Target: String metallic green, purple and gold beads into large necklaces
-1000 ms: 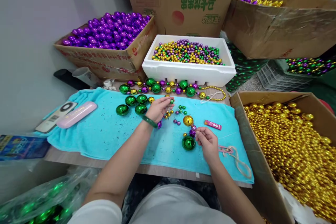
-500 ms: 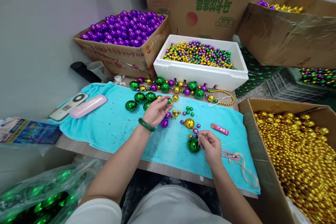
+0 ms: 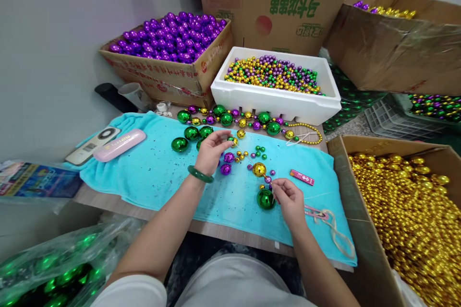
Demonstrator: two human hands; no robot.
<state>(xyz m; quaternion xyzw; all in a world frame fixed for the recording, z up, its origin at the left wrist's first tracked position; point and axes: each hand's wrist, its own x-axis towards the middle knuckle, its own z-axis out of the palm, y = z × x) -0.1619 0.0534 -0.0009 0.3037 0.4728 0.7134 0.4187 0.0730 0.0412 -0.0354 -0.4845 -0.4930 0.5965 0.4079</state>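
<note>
Here the left hand [image 3: 212, 149], ringed at the wrist by a smooth green bangle [image 3: 200, 174], pinches a small glossy bead at its fingertips above the fuzzy turquoise towel [image 3: 151, 177] on the counter [image 3: 108, 199]. The right hand [image 3: 290, 199] is curled closed, fingertips nipping a thin string just beside a round, mirror-bright green ball [image 3: 265, 198], with a shiny gold ball [image 3: 259, 169] near it. A white foam box [image 3: 277, 100] holds mixed metallic beads.

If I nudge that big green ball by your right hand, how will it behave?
The green ball is round and glossy, so it would probably roll, though the towel may slow it. It seems strung beside the gold ball, which may tether it.
</note>
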